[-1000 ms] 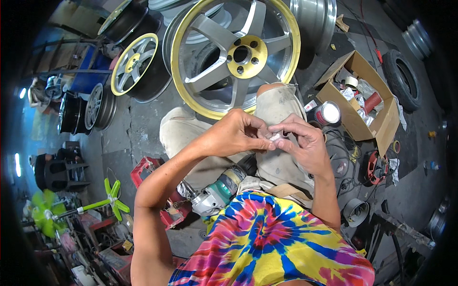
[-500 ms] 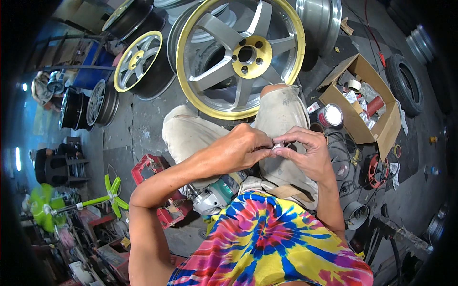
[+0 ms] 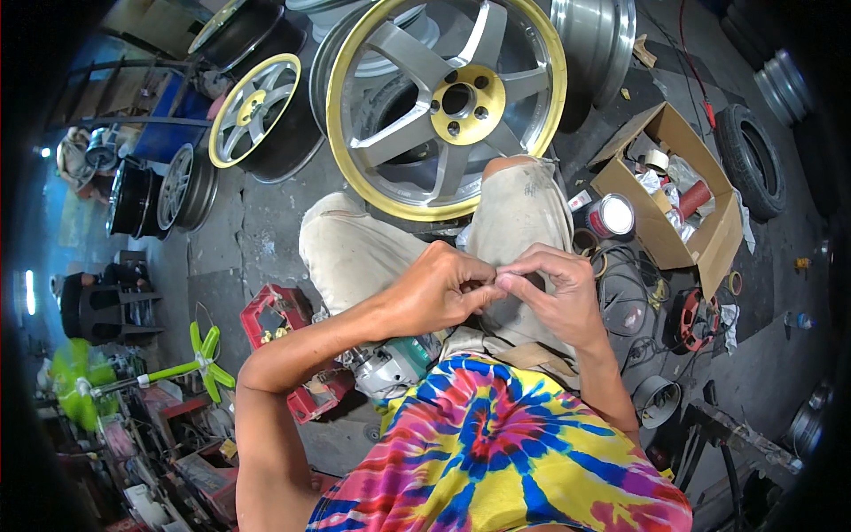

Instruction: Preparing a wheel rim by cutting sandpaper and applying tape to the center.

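My left hand (image 3: 443,288) and my right hand (image 3: 558,293) meet over my lap. Both are closed in a pinch, with thumbs and forefingers touching tip to tip. Whatever lies between the fingertips is hidden or too small to name. Beyond my knees stands a large wheel rim (image 3: 489,99) with silver spokes, its hub and outer lip yellow. Below my left forearm rests a power tool (image 3: 390,366) with a grey metal head and a green body. Beside it sits a red open case (image 3: 312,401), partly covered by that forearm.
On the right are a cardboard box (image 3: 651,226) of rolls and wrappers, a paint can (image 3: 612,215), tangled cables (image 3: 631,284) and a tyre (image 3: 750,160). More rims (image 3: 253,111) stand at the far left. Nearer on the left is a green-bladed fan (image 3: 208,362). People are at the left edge.
Both hands have shifted slightly left, still pinched together. A small pale thing showed between the fingertips earlier; now the fingers cover that spot.
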A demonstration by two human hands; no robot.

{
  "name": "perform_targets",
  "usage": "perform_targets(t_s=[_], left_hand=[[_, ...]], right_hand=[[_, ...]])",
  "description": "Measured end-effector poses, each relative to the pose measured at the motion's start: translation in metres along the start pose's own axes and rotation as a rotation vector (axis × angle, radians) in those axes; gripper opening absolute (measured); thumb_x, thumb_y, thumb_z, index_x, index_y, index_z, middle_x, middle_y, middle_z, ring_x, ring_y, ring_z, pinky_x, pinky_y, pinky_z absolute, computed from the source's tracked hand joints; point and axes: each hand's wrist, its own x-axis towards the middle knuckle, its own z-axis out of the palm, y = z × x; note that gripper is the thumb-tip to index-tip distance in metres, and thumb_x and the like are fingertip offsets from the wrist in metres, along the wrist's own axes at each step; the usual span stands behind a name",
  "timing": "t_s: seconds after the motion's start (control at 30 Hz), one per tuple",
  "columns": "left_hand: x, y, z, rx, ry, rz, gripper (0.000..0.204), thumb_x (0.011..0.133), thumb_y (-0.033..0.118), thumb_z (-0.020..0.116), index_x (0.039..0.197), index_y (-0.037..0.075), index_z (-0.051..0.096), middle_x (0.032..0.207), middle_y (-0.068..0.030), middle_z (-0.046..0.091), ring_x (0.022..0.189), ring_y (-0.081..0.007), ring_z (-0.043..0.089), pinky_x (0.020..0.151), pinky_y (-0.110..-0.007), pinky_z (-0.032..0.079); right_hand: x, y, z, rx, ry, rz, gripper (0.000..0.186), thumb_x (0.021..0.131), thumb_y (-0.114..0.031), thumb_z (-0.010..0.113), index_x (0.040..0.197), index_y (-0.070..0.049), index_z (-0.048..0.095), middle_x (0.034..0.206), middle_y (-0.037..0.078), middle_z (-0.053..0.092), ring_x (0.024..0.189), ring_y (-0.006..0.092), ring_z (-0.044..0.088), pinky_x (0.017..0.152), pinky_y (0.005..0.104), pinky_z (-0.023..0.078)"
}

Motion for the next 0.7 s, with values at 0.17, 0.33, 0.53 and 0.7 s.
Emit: perform_targets(t_s=[0.17, 0.33, 0.53, 0.7], left_hand=[[0.011, -0.027, 0.008, 0.198, 0.195, 0.044, 0.018, 0.095, 0.009, 0.074, 0.086, -0.007, 0.071, 0.063, -0.0188, 0.064, 0.057, -0.0262, 0.07, 0.056, -0.037, 0.051], [0.015, -0.029, -0.013, -0.339, 0.082, -0.249, 0.019, 0.096, 0.015, 0.078, 0.092, -0.004, 0.075, 0.076, -0.0028, 0.073, 0.068, -0.0081, 0.07, 0.064, -0.026, 0.057], [0.021, -0.023, -0.041, -0.67, -0.116, -0.22, 0.018, 0.094, 0.015, 0.08, 0.103, 0.0, 0.075, 0.092, -0.007, 0.076, 0.082, -0.0123, 0.072, 0.077, -0.028, 0.06], [0.021, -0.016, -0.038, -0.792, -0.162, -0.374, 0.02, 0.094, 0.014, 0.08, 0.108, 0.001, 0.074, 0.093, -0.0057, 0.074, 0.085, -0.0126, 0.072, 0.078, -0.028, 0.059]], right_hand=[[0.013, 0.001, 0.012, -0.18, 0.109, 0.038, 0.01, 0.087, -0.005, 0.081, 0.094, 0.001, 0.078, 0.085, 0.01, 0.075, 0.075, 0.0162, 0.07, 0.069, 0.0297, 0.053], [0.021, 0.014, 0.0, 0.342, 0.031, 0.273, 0.019, 0.097, -0.005, 0.074, 0.114, 0.004, 0.075, 0.094, 0.006, 0.075, 0.084, 0.0107, 0.068, 0.078, 0.0263, 0.055], [0.021, 0.015, -0.013, 0.355, -0.088, 0.129, 0.022, 0.1, -0.004, 0.07, 0.12, 0.004, 0.073, 0.102, 0.007, 0.071, 0.091, 0.011, 0.067, 0.082, 0.026, 0.055], [0.02, 0.014, -0.01, 0.327, -0.091, 0.068, 0.025, 0.1, -0.004, 0.07, 0.123, 0.003, 0.072, 0.104, 0.007, 0.072, 0.091, 0.0112, 0.068, 0.083, 0.0271, 0.056]])
